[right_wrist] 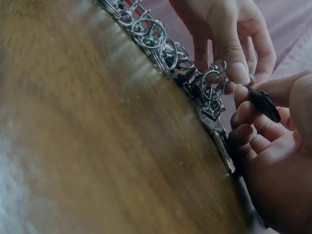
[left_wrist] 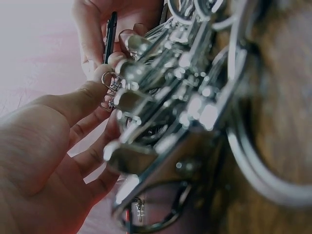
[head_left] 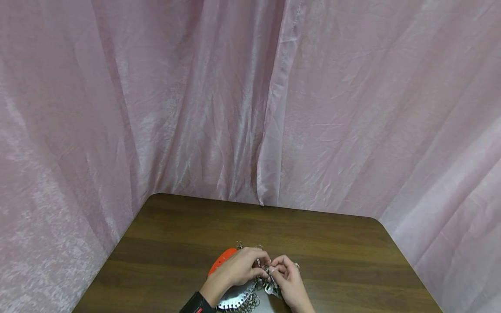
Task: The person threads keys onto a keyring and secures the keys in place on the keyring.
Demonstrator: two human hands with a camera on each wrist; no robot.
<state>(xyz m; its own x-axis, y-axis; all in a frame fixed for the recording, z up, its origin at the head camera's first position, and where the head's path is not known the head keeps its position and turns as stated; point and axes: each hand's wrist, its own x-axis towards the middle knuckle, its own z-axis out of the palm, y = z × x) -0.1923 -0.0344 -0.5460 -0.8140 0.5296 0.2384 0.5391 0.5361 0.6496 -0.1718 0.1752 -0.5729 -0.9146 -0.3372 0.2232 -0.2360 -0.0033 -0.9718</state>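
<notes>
My left hand (head_left: pixel 242 264) reaches in from the left with thumb and fingertips pinching a small metal ring (left_wrist: pixel 109 81). Facing it, my right hand (head_left: pixel 288 280) pinches a flat black piece (right_wrist: pixel 263 104) between thumb and fingers, right at that ring. The fingertips of both hands almost meet. Just below them lies a cluster of metal rings and clasps (right_wrist: pixel 209 87), and a silver key (right_wrist: pixel 217 136) rests on the table beside the right fingers. Under my left wrist, a shiny silver plate (head_left: pixel 236 295) with a row of holes along its edge is partly hidden.
An orange piece (head_left: pixel 222 261) with small holes lies left of my left hand. More metal rings (head_left: pixel 250 303) hang along the plate's edge. All of it is on a brown wooden table (head_left: pixel 176 243) with rounded far corners, backed by pink curtains (head_left: pixel 195 108).
</notes>
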